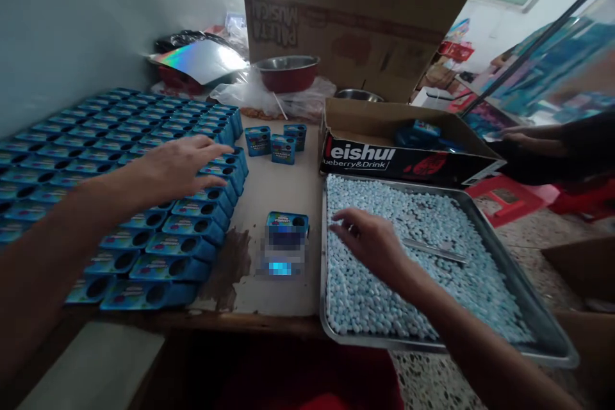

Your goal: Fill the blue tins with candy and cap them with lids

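My left hand (175,165) reaches over a large block of small blue boxes (179,224) with round dark openings in their tops. Its fingers are stretched out near the block's right edge, with nothing visible in them. My right hand (368,240) is over the left side of a metal tray (552,346) filled with small pale-blue candies (384,298). Its thumb and fingers are slightly bent and apart, and I see nothing between them. A clear, narrow scoop-like tool (435,250) lies on the candies beside that hand. Between the hands, a blue box (287,220) lies on the table, partly pixelated.
Three blue boxes (282,148) stand farther back on the table (269,186). An open carton (408,163) with blue packs sits behind the tray. A red bowl (288,73) rests on plastic before tall cardboard (355,19). At right is another person's arm (552,144).
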`<state>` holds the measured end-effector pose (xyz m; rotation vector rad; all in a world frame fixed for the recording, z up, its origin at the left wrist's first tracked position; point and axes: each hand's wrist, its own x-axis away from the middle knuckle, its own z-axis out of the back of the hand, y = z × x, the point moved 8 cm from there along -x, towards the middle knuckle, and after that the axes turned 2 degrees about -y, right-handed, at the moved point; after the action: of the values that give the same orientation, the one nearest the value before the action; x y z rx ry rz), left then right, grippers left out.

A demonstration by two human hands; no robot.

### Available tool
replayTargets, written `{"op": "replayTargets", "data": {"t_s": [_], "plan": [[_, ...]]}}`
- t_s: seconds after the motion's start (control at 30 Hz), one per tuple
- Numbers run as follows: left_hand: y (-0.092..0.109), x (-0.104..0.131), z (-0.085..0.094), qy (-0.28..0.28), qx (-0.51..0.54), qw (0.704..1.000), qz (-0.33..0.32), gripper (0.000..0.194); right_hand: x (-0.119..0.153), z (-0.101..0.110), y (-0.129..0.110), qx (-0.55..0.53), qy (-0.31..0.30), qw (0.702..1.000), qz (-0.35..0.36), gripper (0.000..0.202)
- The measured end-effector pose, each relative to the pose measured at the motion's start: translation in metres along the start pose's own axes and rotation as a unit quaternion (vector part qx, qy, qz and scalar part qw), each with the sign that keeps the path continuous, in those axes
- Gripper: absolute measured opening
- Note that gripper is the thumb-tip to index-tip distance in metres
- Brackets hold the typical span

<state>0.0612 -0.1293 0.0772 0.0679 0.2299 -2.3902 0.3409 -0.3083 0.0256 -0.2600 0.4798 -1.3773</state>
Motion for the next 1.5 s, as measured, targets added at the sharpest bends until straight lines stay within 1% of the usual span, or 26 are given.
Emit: {"op": "replayTargets", "data": {"t_s": [0.07, 0.13, 0.17, 0.23, 0.27, 0.33, 0.4, 0.47, 0.53, 0.63, 0.7, 0.77, 0.83, 0.93, 1.03, 1.1, 1.2, 1.27, 1.33, 1.37, 1.43, 1.5], "plan": [[0.031, 0.025, 0.009, 0.024, 0.006, 0.999, -0.026, 0.055, 0.003, 0.004, 0.031, 0.032, -0.025, 0.999, -0.015, 0.012], [0.065, 0.041, 0.014, 0.041, 0.015, 0.998, -0.045, 0.05, 0.0, -0.002, 0.053, 0.06, -0.053, 0.997, 0.012, 0.012], [0.081, 0.045, 0.016, 0.045, 0.022, 0.997, -0.052, 0.047, -0.004, -0.007, 0.06, 0.071, -0.054, 0.995, 0.035, 0.016], [0.107, 0.048, 0.019, 0.054, 0.043, 0.996, -0.057, 0.043, -0.016, -0.017, 0.062, 0.092, -0.039, 0.992, 0.083, 0.023], [0.116, 0.047, 0.021, 0.06, 0.054, 0.995, -0.055, 0.041, -0.023, -0.022, 0.06, 0.101, -0.031, 0.989, 0.104, 0.023], [0.125, 0.045, 0.027, 0.079, 0.068, 0.993, -0.052, 0.038, -0.036, -0.032, 0.052, 0.116, -0.023, 0.984, 0.13, 0.022], [0.125, 0.046, 0.03, 0.092, 0.071, 0.992, -0.047, 0.036, -0.046, -0.045, 0.046, 0.138, -0.037, 0.981, 0.128, 0.021], [0.12, 0.049, 0.031, 0.103, 0.074, 0.991, -0.04, 0.035, -0.053, -0.057, 0.046, 0.173, -0.057, 0.978, 0.097, 0.022], [0.115, 0.053, 0.028, 0.099, 0.086, 0.991, -0.032, 0.035, -0.053, -0.067, 0.051, 0.211, -0.066, 0.973, 0.065, 0.025], [0.112, 0.058, 0.02, 0.085, 0.123, 0.989, -0.018, 0.036, -0.046, -0.075, 0.057, 0.245, -0.078, 0.965, 0.043, 0.024], [0.112, 0.061, 0.015, 0.079, 0.145, 0.986, -0.006, 0.036, -0.037, -0.076, 0.06, 0.264, -0.095, 0.959, 0.035, 0.022], [0.111, 0.064, 0.011, 0.078, 0.154, 0.985, 0.0, 0.035, -0.025, -0.073, 0.06, 0.282, -0.121, 0.951, 0.046, 0.021], [0.11, 0.067, 0.006, 0.075, 0.155, 0.985, 0.002, 0.035, -0.012, -0.067, 0.056, 0.292, -0.149, 0.943, 0.061, 0.02], [0.11, 0.073, -0.001, 0.063, 0.156, 0.986, 0.006, 0.033, 0.005, -0.054, 0.051, 0.282, -0.189, 0.939, 0.062, 0.018], [0.116, 0.077, -0.007, 0.04, 0.171, 0.984, -0.002, 0.033, 0.016, -0.042, 0.051, 0.22, -0.255, 0.941, 0.03, 0.015], [0.122, 0.079, -0.009, 0.028, 0.178, 0.984, -0.005, 0.034, 0.017, -0.031, 0.056, 0.161, -0.276, 0.948, -0.01, 0.014], [0.126, 0.081, -0.009, 0.026, 0.182, 0.983, 0.004, 0.035, 0.01, -0.012, 0.067, 0.046, -0.236, 0.968, -0.066, 0.011], [0.124, 0.082, -0.008, 0.029, 0.186, 0.982, 0.018, 0.034, 0.007, -0.009, 0.076, -0.035, -0.223, 0.97, -0.086, 0.013], [0.122, 0.081, -0.007, 0.03, 0.183, 0.982, 0.032, 0.034, 0.008, -0.016, 0.084, -0.11, -0.24, 0.958, -0.11, 0.018], [0.121, 0.08, -0.006, 0.031, 0.18, 0.983, 0.035, 0.033, 0.011, -0.022, 0.088, -0.154, -0.253, 0.946, -0.13, 0.021], [0.121, 0.076, -0.003, 0.031, 0.175, 0.983, 0.037, 0.032, 0.016, -0.033, 0.097, -0.25, -0.261, 0.914, -0.185, 0.029], [0.122, 0.072, -0.001, 0.028, 0.181, 0.982, 0.037, 0.032, 0.023, -0.043, 0.103, -0.346, -0.254, 0.872, -0.235, 0.034]]}}
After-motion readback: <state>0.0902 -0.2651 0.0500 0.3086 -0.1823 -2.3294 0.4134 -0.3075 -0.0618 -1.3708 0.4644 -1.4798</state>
